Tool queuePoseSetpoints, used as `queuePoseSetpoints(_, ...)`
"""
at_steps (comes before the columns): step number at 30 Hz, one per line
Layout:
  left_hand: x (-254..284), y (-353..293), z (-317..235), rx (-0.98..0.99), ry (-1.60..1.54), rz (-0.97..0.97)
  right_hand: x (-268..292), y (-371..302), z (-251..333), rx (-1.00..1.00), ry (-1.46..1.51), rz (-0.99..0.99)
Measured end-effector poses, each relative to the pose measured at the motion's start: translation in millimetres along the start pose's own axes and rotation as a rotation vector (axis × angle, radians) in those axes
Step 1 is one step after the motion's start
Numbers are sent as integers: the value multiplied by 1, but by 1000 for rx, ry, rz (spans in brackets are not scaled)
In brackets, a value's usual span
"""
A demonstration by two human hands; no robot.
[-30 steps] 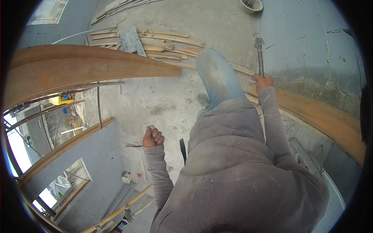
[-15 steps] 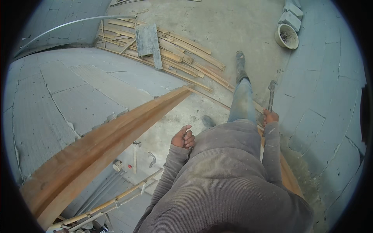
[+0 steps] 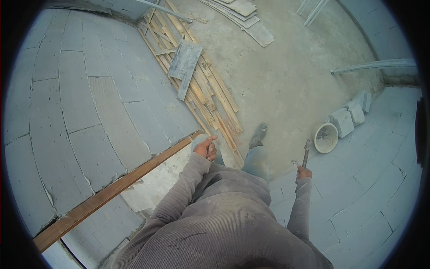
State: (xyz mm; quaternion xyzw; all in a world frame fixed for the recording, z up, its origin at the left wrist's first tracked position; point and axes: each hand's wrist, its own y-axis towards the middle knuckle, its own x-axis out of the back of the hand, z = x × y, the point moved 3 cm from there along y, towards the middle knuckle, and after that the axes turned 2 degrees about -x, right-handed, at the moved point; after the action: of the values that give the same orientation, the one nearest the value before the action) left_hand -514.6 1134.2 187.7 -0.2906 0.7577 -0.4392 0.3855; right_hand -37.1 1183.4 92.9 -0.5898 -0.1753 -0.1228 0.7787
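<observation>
Closer to the planks [image 3: 206, 92] than in the earlier frame, the left hand [image 3: 206, 149] is loosely curled — around what, if anything, I cannot tell — while the right hand [image 3: 303, 173] clenches the hammer [image 3: 306, 155], which points forward just left of the bucket [image 3: 325, 149].

Plank pile [image 3: 204, 87] at 11 to 12 o'clock, notched grey board [image 3: 185, 60] lying across it. Flat sheets [image 3: 248, 22] stacked toward 12:30, metal bars [image 3: 316, 12] at 1, metal strip [image 3: 374, 66] at 2. Round tub [image 3: 326, 151] at 3, pale blocks [image 3: 342, 123] just beside it. Block walls [image 3: 76, 107] at 9 and 4, wooden beam [image 3: 116, 185] at 8. Concrete floor [image 3: 286, 76] toward 1:30.
</observation>
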Motion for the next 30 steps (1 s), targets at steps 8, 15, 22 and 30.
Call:
queuePoseSetpoints(8,-55,56,-47,-36,-420,-72,-20,25,158,-40,25,-31)
queuePoseSetpoints(15,-77,142,-116,-106,-654,-68,-145,20,319,103,-340,117)
queuePoseSetpoints(22,-108,252,-274,-123,-849,-19,-342,-28,521,272,-751,284)
queuePoseSetpoints(30,-83,252,-433,-446,-951,-131,-551,-89,733,740,-1075,431)
